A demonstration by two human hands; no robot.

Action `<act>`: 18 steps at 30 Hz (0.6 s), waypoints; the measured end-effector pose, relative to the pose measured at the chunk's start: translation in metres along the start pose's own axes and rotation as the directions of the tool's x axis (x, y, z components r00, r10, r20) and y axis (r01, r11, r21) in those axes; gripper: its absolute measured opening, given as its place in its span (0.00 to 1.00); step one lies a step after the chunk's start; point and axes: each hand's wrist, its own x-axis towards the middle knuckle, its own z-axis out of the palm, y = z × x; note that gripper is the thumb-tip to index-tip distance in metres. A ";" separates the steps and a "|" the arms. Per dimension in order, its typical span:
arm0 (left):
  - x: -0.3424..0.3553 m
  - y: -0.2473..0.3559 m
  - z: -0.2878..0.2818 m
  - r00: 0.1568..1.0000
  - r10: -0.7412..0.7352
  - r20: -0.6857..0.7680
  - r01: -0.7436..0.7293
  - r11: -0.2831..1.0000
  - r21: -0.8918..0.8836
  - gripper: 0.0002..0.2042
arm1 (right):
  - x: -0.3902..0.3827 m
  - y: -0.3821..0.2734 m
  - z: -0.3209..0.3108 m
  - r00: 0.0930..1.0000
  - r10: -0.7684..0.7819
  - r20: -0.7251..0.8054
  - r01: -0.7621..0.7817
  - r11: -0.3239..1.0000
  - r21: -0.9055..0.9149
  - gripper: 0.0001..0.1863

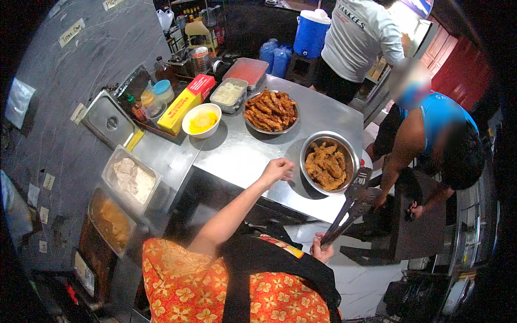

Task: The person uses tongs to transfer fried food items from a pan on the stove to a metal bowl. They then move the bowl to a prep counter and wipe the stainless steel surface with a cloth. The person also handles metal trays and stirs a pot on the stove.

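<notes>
My left hand [277, 171] is over the front of the steel table, just left of a steel bowl [355, 161] of fried chicken pieces [326, 167]. Its fingers are curled in loosely, and nothing shows in them. Low on the right, my right hand [321, 249] grips the handle end of dark slotted tongs [351, 211]. Their two broad heads stand apart beside the bowl's lower right rim. Farther back, a second steel bowl [274, 131] is heaped with dark glazed chicken strips [271, 109]. A white bowl [211, 133] to its left has a yellow mixture inside.
Left are a tub of white flour [142, 191], a tray of brownish batter [110, 223] and a yellow wax-paper box [180, 113]. Containers of shredded white food [229, 92] and red food [246, 72] stand behind. One person [441, 134] bends at right; another [358, 43] stands behind.
</notes>
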 end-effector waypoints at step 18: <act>-0.014 -0.050 -0.129 0.634 0.733 -0.246 0.046 0.282 0.958 0.18 | 0.014 -0.008 0.073 0.999 0.041 0.003 -0.041 0.999 -0.018 0.05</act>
